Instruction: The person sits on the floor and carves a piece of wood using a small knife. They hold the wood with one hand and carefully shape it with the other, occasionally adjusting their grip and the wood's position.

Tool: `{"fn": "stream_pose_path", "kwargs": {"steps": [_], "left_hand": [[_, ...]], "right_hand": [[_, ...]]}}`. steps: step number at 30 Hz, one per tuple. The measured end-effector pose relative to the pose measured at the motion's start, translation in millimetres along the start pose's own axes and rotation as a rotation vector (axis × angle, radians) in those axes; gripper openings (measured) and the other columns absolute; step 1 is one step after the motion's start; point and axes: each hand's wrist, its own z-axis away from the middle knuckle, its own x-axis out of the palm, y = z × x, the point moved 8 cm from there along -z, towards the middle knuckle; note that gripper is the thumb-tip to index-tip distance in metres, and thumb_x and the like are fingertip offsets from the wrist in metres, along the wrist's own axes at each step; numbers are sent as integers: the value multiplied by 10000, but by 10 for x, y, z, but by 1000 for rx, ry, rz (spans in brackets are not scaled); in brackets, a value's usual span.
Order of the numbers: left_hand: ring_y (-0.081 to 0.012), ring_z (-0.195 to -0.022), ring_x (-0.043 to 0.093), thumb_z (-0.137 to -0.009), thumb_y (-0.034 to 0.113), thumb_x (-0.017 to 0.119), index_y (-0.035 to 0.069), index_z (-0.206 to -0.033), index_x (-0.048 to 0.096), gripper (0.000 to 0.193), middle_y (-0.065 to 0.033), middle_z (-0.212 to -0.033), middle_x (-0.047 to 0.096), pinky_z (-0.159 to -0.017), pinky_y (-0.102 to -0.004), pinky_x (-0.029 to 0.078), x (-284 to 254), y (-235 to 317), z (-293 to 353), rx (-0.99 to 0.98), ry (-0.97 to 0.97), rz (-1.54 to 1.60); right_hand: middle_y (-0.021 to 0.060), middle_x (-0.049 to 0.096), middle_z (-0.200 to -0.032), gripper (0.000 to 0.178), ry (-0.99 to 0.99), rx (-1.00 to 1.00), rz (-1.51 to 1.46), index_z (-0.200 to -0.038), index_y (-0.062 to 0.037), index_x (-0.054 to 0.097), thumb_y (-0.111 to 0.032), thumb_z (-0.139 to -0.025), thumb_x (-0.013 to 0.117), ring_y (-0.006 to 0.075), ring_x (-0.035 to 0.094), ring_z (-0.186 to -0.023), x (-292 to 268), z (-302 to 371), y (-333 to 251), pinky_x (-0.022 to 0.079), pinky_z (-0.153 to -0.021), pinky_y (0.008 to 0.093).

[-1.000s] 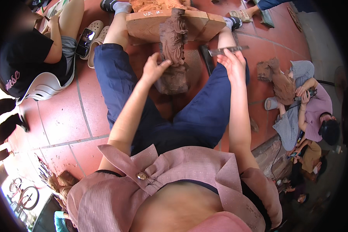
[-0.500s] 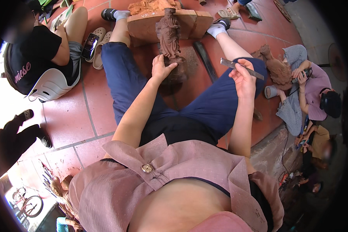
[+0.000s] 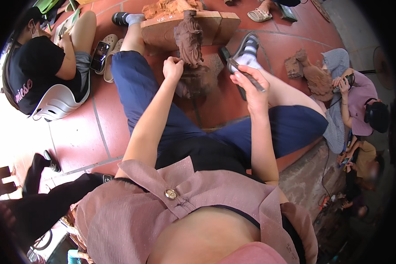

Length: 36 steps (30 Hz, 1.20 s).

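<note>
Sculpture workshop, as shown by carvings, tools and several people on one terracotta-tiled floor (image 3: 290,44). At 12 o'clock, a brown robed figurine (image 3: 190,42) overlaps the edge of a thick wooden slab (image 3: 218,28), which bears a rough orange carving (image 3: 171,6). Toward 1 o'clock, the right hand (image 3: 256,93) grips a flat, chisel-like tool (image 3: 255,82). At 2 o'clock, a second brown sculpture (image 3: 317,83); beside it, toward 3 o'clock, a co-worker in mauve (image 3: 361,105) holds a dark handheld tool, too small to identify. At 10 o'clock, another person (image 3: 44,66) sits on a low plastic chair (image 3: 59,101).
</note>
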Motion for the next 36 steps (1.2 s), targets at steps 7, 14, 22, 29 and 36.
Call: {"fn": "stream_pose_path", "kwargs": {"steps": [7, 14, 22, 29, 36], "left_hand": [[-119, -589, 571, -910, 376, 542, 57, -899, 551, 319, -10, -721, 554, -549, -268, 497, -137, 986, 1147, -125, -612, 820], [-125, -711, 599, -856, 99, 622, 66, -1017, 454, 235, -43, -842, 580, -595, -286, 544, -30, 460, 1328, -362, -604, 887], [-126, -714, 599, -835, -5, 561, 1, -1173, 475, 349, -31, -840, 572, -610, -264, 531, -141, 414, 1323, -295, -631, 876], [-91, -593, 548, -936, 172, 473, 49, -972, 528, 139, -33, -739, 572, -516, -230, 463, 204, 378, 1336, -480, -780, 859], [-81, -522, 530, -943, 196, 476, 43, -956, 529, 163, -32, -697, 574, -446, -206, 442, 164, 598, 1048, -308, -648, 683]], "right_hand": [[167, 629, -1030, 384, -57, -455, 799, -1096, -61, 612, 63, -736, 568, 344, 599, -968, 459, -246, 509, 480, -844, 376], [157, 613, -1090, 425, -346, -448, 942, -1159, -43, 570, 39, -743, 530, 357, 526, -1088, 781, 32, 923, 411, -957, 400], [108, 646, -902, 248, -204, 48, 355, -1117, -4, 553, -138, -913, 515, 191, 622, -789, 519, -199, 1396, 490, -748, 292], [-14, 548, -638, 137, -203, 409, 108, -857, 0, 637, -136, -858, 619, 32, 458, -543, 506, -465, 1882, 376, -465, 191], [-28, 551, -627, 202, -184, 314, 278, -796, 14, 646, -180, -849, 629, 36, 448, -573, 545, -794, 1842, 386, -517, 216]]}}
